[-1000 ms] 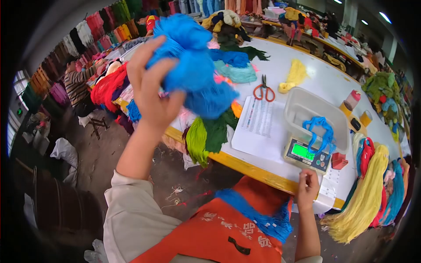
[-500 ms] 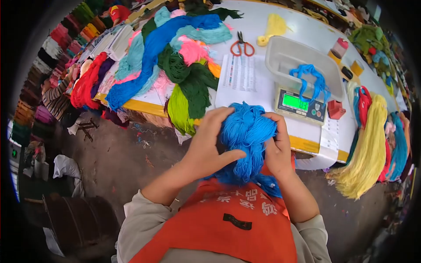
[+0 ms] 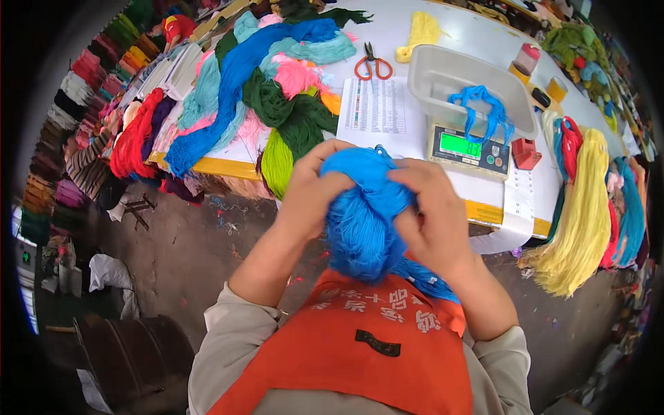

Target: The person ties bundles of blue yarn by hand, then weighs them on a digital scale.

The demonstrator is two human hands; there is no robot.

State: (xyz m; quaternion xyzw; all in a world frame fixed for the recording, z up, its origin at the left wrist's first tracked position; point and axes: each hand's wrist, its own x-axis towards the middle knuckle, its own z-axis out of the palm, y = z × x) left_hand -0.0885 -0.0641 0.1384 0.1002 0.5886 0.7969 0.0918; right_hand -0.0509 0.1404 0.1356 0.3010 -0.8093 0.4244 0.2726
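Note:
A thick hank of bright blue yarn (image 3: pixel 366 232) is bunched between my two hands, in front of the table edge and above my red apron (image 3: pixel 360 346). My left hand (image 3: pixel 311 183) grips its upper left side, fingers curled over the top. On the other side my right hand (image 3: pixel 432 214) pinches the yarn near the top right. More blue yarn (image 3: pixel 425 277) trails down below my right hand onto the apron. Just beyond the hands, a digital scale (image 3: pixel 469 149) with a lit green display carries a clear plastic tub (image 3: pixel 432 79). A few loops of blue yarn (image 3: pixel 484 114) lie in the tub and hang over its front.
Red-handled scissors (image 3: pixel 373 63) and a printed sheet (image 3: pixel 377 107) lie behind the hands. Heaped colored hanks (image 3: pixel 242 90) cover the table's left. Yellow yarn (image 3: pixel 581 214) hangs off the right edge. A red block (image 3: pixel 526 153) stands beside the scale. Two people (image 3: pixel 90 162) are at the far left.
Both hands have shifted their grip on the blue hank. Its top is now folded over and smoother, with the fingers closed in tighter around it. The view has shifted slightly.

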